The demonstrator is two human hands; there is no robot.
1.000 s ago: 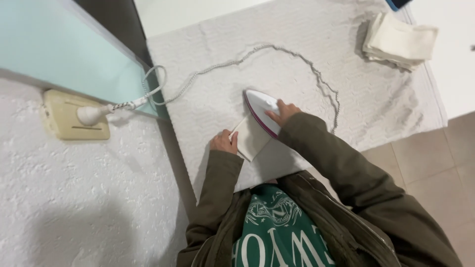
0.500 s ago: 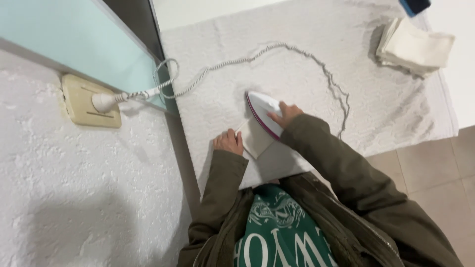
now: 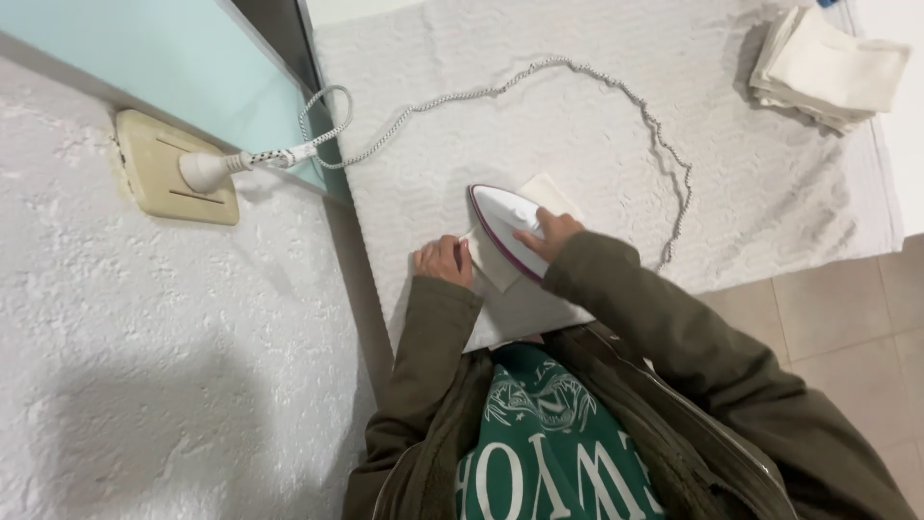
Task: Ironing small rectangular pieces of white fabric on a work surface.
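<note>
Iron [image 3: 502, 223]: white body, purple-magenta rim, teardrop outline. Long axis diagonal; pointed tip toward upper left of view, heel under right hand [image 3: 549, 234]. Sits on small cream cloth square [image 3: 539, 197], on white textured pad [image 3: 577, 125] covering table. Right hand closed around iron handle. Left hand [image 3: 444, 260] fingers together, pressing flat on cloth's near-left edge, just beside iron. Braided cord [image 3: 539, 82] loops across pad to plug in beige wall socket [image 3: 173, 178]. Stack of folded cream cloths [image 3: 828, 67] far right, well apart.
</note>
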